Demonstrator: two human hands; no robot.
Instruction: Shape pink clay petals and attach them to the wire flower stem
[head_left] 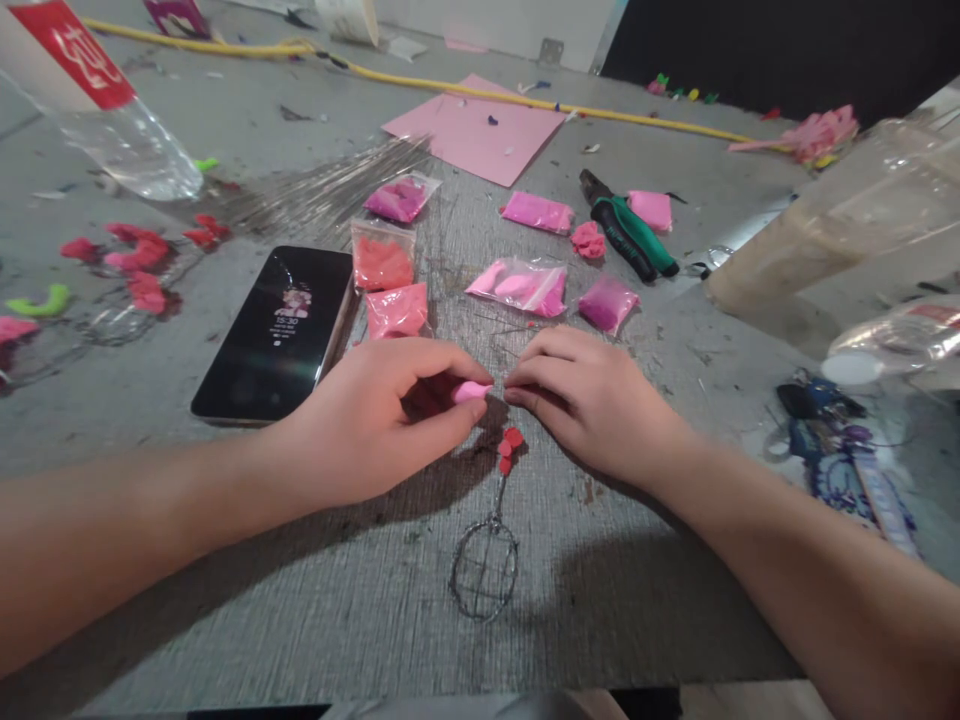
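While the left hand [382, 415] pinches clay [469, 392] mid-frame, the right hand [592, 395] has its fingertips together; lower centre, a racket [496, 522].

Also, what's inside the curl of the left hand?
The left hand pinches a pink clay-like piece, partly in view; the hand covers the rest, and the palm can't be seen.

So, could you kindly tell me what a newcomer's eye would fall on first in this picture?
Most likely the bright pink lump pinched in the left hand's grip, near the middle of the picture. Just below it lies a small wire racket shape with red pieces on its handle. Farther off, the yellow cord stretching across the back of the table stands out too.
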